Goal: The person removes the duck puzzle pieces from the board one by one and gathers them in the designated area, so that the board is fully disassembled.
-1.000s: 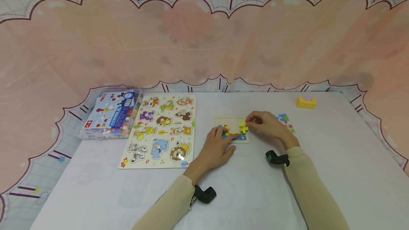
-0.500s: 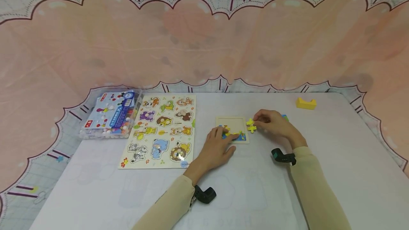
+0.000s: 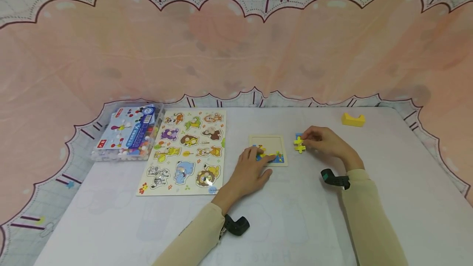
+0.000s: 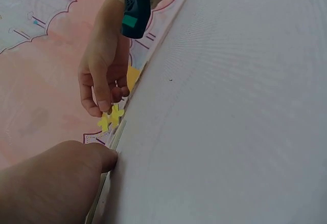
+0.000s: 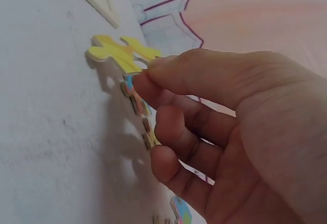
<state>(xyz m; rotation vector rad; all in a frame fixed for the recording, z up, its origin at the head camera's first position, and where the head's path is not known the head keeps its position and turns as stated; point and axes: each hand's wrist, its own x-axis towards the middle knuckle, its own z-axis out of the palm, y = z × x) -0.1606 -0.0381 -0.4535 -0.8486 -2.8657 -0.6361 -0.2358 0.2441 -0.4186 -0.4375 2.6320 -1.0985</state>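
In the head view, my left hand (image 3: 249, 169) rests on a small wooden puzzle tray (image 3: 267, 136), its fingers extended over blue and yellow jigsaw pieces in the lower part. The tray's upper part shows bare wood. To the right of the tray, my right hand (image 3: 329, 143) pinches a yellow jigsaw piece (image 3: 299, 145) between thumb and index finger. The right wrist view shows this yellow piece (image 5: 115, 52) held above the table, the other fingers loosely curled. Colourful loose pieces (image 5: 135, 98) lie beneath that hand, partly hidden by it.
An animal puzzle board (image 3: 201, 134) lies left of the tray. Beside it at the far left stands a clear plastic box (image 3: 125, 130) of colourful beads with a printed card. A yellow notched block (image 3: 353, 120) sits at the back right of the white table (image 3: 288, 208).
My right hand has moved right, carrying the yellow jigsaw piece away from over the tray to above the loose pieces. The left hand has stayed put on the tray.
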